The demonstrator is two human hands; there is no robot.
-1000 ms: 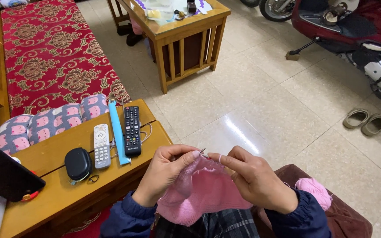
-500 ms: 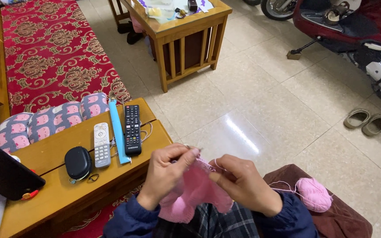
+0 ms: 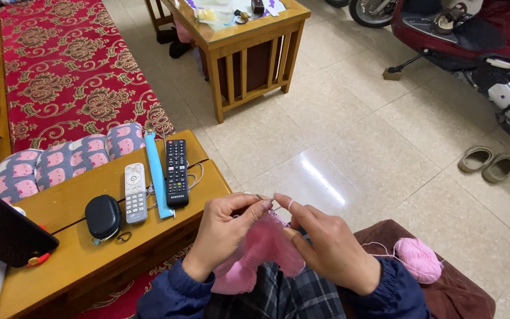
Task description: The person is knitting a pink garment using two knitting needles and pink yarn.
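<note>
Fingers point(image 3: 249, 208) pinched on pink knitting at the needle tips.

Left hand point(image 3: 222, 236) and right hand point(image 3: 326, 248) both close on the pink knitted piece point(image 3: 267, 248) over the lap, holding its top edge taut between them. Yarn trails right to the pink ball point(image 3: 418, 260) on the brown cushion point(image 3: 473, 295). Two remotes point(image 3: 175, 171) lie on the worktop point(image 3: 78, 260) to the left.
</note>
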